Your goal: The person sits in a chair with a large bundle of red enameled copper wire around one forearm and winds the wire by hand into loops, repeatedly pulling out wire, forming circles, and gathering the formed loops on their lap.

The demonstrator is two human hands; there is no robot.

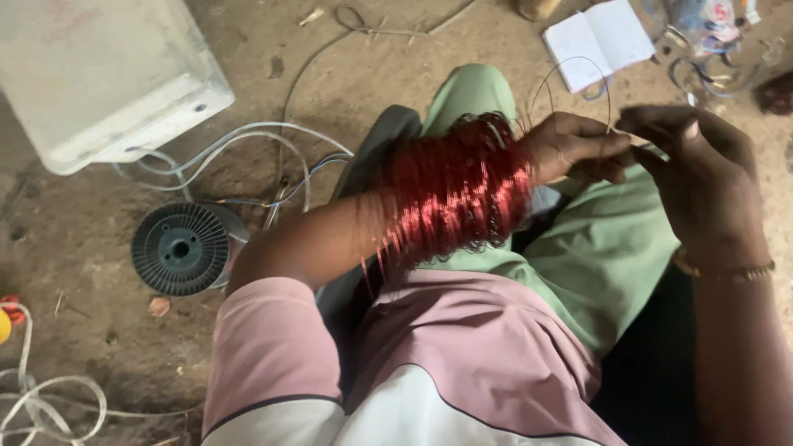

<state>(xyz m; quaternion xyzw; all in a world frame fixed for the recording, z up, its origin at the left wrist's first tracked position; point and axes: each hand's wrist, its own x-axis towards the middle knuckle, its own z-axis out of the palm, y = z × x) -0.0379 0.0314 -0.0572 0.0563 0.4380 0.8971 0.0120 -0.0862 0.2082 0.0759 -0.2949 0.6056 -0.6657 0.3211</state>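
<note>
A thick bundle of red copper wire loops (454, 194) is wound around my left forearm near the wrist. My left hand (578, 147) and my right hand (694, 169) meet in front of me, both pinching the same thin strand of wire (578, 70), which arcs up in a loop above my left hand. I sit on the ground with green trousers (595, 248) under my arms. A thin bracelet circles my right wrist.
A grey plastic wire spool (182, 248) lies on the dirt floor at left, beside pale cables (239, 144) and a white box (99, 74). An open notebook (599, 41) and small clutter lie at top right. White cord (49, 396) coils at bottom left.
</note>
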